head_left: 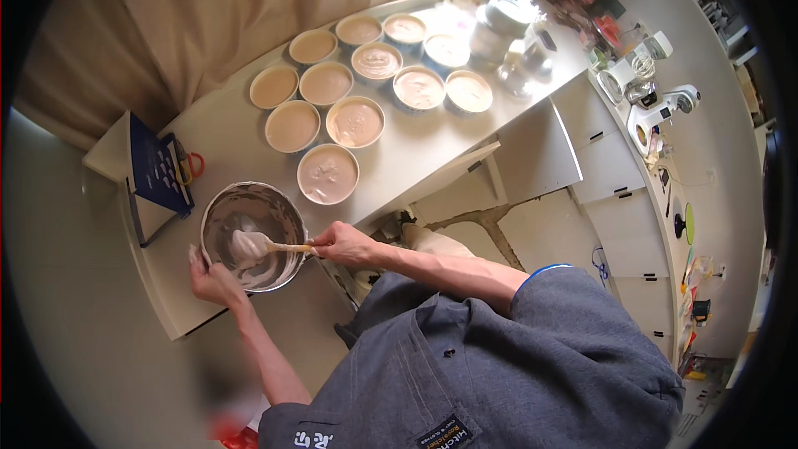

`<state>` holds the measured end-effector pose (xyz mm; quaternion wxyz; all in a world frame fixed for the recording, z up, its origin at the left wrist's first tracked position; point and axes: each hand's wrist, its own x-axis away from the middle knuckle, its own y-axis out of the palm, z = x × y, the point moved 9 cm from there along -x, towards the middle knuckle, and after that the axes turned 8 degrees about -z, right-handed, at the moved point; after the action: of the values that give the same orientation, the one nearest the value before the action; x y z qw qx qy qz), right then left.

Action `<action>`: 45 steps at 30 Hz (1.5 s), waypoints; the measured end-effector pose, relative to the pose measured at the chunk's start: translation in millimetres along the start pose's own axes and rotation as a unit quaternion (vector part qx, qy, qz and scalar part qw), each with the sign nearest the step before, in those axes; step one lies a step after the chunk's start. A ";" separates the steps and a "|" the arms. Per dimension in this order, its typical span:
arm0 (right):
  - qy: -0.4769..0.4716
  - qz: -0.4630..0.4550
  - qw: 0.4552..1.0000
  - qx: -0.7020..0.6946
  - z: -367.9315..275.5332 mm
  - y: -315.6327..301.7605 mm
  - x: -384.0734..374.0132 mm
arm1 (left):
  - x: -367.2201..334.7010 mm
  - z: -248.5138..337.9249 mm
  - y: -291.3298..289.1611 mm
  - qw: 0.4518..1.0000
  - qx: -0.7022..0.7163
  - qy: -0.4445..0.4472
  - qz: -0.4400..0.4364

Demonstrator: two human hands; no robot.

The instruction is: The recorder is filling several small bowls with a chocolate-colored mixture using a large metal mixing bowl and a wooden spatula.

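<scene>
A round metal mixing bowl (283, 214), its inner wall smeared with pale pinkish batter, stands near the left end of the counter. My left hand (218, 284) grips the bowl's near left side, with fingers along the outside. In my right hand (342, 244) is the wooden handle of a spatula (289, 247), which reaches over the right rim into the bowl. A lump of thick batter (248, 246) covers the spatula's head. Just beyond the bowl sits the nearest round cup (328, 175), filled with pale batter.
Several more filled cups (356, 122) cover the white counter (416, 150) behind it. At the left are a blue box (154, 170) and orange-handled scissors (195, 167). Glassy jars (524, 66) stand far right. Stand mixers (661, 116) line another counter; a cabinet door (465, 179) hangs open.
</scene>
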<state>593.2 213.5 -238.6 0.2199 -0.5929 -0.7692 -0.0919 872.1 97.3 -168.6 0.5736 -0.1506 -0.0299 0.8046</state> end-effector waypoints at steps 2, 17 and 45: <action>-0.007 0.008 1.000 0.007 0.7 -2.7 1.6 | -1.1 -7.0 3.5 1.000 0.008 -0.011 0.003; -0.031 -0.018 0.989 -0.146 20.4 -21.2 5.5 | -14.1 -8.1 20.7 1.000 0.013 0.018 -0.003; -0.047 0.430 0.892 0.134 88.2 -435.9 273.0 | 26.6 207.1 254.5 0.990 -0.054 0.063 -0.117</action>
<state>103.1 364.8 -142.8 0.2788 -0.8343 -0.4535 0.1432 574.4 61.4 -33.0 0.6554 -0.2267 -0.0546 0.7183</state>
